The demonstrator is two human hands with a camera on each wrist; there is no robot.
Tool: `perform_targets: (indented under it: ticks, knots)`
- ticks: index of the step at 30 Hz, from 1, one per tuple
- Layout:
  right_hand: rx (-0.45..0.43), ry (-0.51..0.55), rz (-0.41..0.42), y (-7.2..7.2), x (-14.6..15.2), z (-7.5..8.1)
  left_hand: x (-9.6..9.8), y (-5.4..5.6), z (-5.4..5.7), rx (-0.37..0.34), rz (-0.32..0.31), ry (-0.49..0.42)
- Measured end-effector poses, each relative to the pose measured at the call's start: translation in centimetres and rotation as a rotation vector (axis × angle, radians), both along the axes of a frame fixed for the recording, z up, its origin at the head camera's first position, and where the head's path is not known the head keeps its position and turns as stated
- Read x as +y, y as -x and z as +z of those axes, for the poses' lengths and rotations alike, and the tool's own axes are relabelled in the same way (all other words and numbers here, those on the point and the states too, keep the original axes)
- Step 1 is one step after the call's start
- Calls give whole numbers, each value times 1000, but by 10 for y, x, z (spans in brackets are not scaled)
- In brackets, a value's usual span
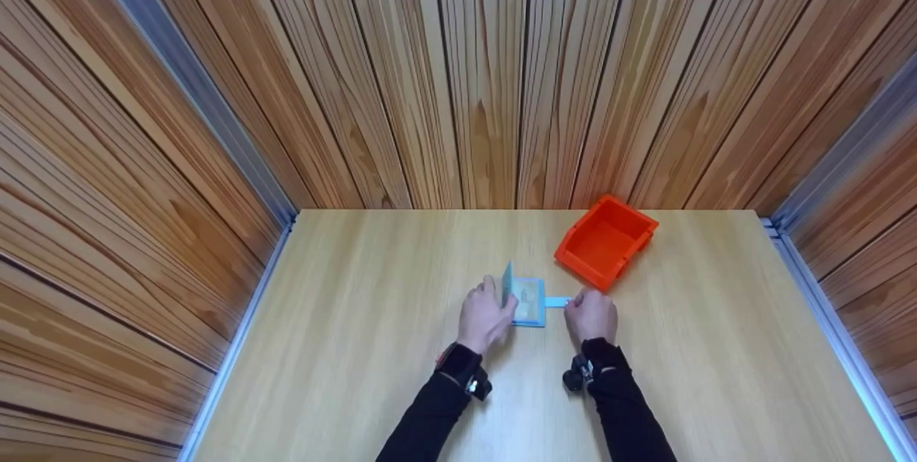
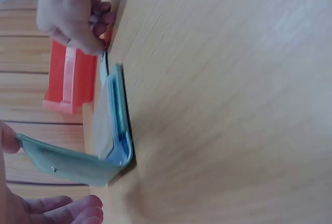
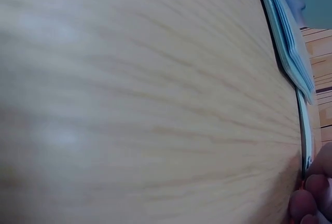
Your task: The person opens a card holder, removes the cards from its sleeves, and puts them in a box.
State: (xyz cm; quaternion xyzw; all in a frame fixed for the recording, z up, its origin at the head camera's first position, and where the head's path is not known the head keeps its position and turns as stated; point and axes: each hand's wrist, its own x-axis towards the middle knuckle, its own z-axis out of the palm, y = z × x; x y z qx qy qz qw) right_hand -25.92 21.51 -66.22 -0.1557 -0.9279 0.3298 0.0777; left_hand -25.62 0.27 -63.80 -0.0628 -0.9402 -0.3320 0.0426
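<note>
A light blue card holder (image 1: 529, 302) lies unfolded on the table, its cover (image 2: 70, 162) raised on the left side. My left hand (image 1: 487, 315) holds that cover by its edge, the thumb at the inner side and the other fingers near the outer face. A small metal snap shows on the cover in the left wrist view. Clear sleeves (image 3: 293, 32) are stacked inside the holder. From its right side a narrow strap (image 1: 557, 301) sticks out, and my right hand (image 1: 592, 315) pinches the strap's end. Both wrists wear dark straps with small cameras.
An orange-red plastic bin (image 1: 606, 241) sits behind my right hand, turned at an angle and close to the back wall. Wood-plank walls (image 1: 487, 89) with metal rails enclose the pale wooden table (image 1: 344, 347) at the back and sides.
</note>
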Motion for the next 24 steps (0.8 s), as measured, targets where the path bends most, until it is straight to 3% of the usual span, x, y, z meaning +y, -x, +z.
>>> perform_targets:
  ticks: [3,11,19,24]
  knots:
    - [36,-16,0,0,1,-2,-7,1,-1,-6,13,-29]
    - [33,3,6,1,3,-3,-19,2,-7,20,25,-96]
    - [49,-4,0,2,1,-5,-30,5,-17,124,62,9]
    - [37,6,-3,1,0,-4,-38,8,-21,117,91,70]
